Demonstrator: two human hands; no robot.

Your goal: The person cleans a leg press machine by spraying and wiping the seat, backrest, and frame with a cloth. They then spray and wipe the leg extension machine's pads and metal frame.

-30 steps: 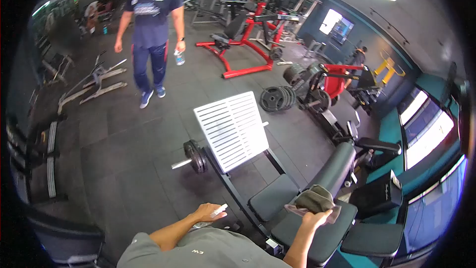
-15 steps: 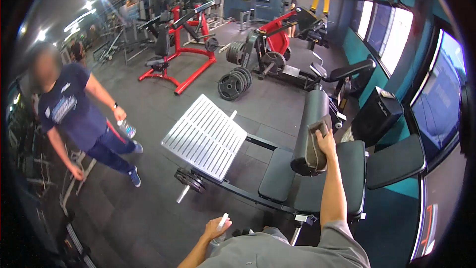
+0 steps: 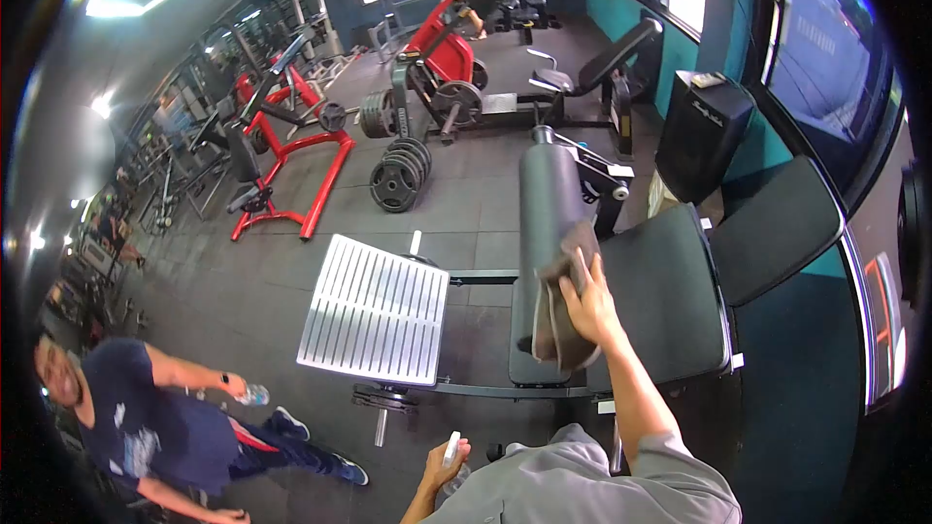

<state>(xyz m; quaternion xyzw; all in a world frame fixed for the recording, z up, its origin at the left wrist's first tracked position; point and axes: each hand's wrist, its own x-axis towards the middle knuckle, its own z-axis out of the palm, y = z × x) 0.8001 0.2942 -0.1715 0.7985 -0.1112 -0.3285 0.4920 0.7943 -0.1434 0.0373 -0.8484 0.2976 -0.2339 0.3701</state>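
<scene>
My right hand (image 3: 590, 306) presses a folded brown cloth (image 3: 565, 332) against the lower end of a long black padded roller (image 3: 547, 189). Its fingers bend over the cloth's top edge. Low in the view, beside my grey shirt, my left hand (image 3: 439, 471) is closed around what looks like a spray bottle (image 3: 451, 448). Only its white top and a bit of clear body show. Right of the roller lies a black padded seat (image 3: 660, 301), with a tilted backrest (image 3: 777, 233) beyond it. A slotted metal footplate (image 3: 374, 311) is on the left side of the machine.
At lower left a person in a dark T-shirt (image 3: 160, 427) holds a clear bottle (image 3: 254, 395). Weight plates (image 3: 396, 182) and a red-framed machine (image 3: 316, 189) stand farther back. A black speaker (image 3: 704, 131) is by the windows. Another person (image 3: 466, 15) is at the far end.
My view has turned and tilted. My right hand and the cloth are still at the roller's near end. The person with the bottle has come closer at lower left.
</scene>
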